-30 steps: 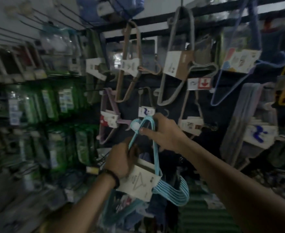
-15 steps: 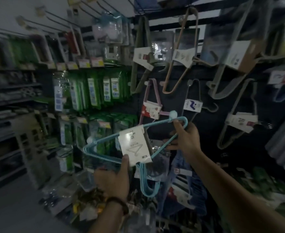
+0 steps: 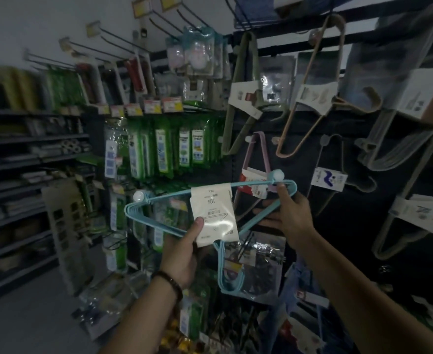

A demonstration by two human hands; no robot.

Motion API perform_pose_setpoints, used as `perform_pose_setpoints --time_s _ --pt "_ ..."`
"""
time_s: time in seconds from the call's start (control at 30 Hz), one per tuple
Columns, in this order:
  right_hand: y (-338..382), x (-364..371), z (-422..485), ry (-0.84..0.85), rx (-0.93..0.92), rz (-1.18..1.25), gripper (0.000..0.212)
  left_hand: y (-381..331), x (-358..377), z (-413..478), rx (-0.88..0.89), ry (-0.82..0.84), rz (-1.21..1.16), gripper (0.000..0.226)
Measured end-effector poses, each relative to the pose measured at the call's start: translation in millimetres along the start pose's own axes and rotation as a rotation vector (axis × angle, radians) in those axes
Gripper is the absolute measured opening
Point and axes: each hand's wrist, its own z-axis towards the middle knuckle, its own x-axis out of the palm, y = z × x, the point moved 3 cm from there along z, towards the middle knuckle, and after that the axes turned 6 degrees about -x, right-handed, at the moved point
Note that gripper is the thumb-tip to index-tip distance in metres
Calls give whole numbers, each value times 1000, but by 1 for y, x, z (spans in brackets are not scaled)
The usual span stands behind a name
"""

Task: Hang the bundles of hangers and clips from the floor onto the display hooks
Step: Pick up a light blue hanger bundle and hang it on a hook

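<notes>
A bundle of light blue hangers (image 3: 156, 200) with a white paper label (image 3: 214, 213) is held flat in front of the display wall, its hooks (image 3: 229, 279) pointing down. My left hand (image 3: 182, 254) grips the label and lower bar, thumb on the paper. My right hand (image 3: 287, 213) holds the bundle's right corner, just under a white-tipped display hook (image 3: 278, 175). A second white-tipped display hook (image 3: 139, 195) shows at the bundle's left corner.
Other hanger bundles hang on the dark panel: olive (image 3: 241, 98), tan (image 3: 310, 93), pink (image 3: 255, 169) and grey (image 3: 399, 149). Green packets (image 3: 174, 149) fill hooks to the left, with bare long hooks (image 3: 118, 44) above. Dark shelves (image 3: 31, 175) stand at far left.
The bundle has turned from hanging upright to lying sideways and has risen a little. My view has swung left, and both hands keep their grip.
</notes>
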Motion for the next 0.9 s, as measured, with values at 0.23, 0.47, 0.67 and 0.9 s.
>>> perform_pose_setpoints --time_s 0.23,0.47,0.67,0.9 --pt "-5 2 57 -95 -112 -253 82 -35 24 45 255 -85 146 33" --pt "19 41 25 444 -902 -1034 83 -77 64 79 420 -266 457 55" --pt "8 78 2 627 -574 -1362 138 -96 83 113 429 -130 378 46" --pt "-3 97 38 -28 -719 -1609 86 -101 116 118 622 15 541 29"
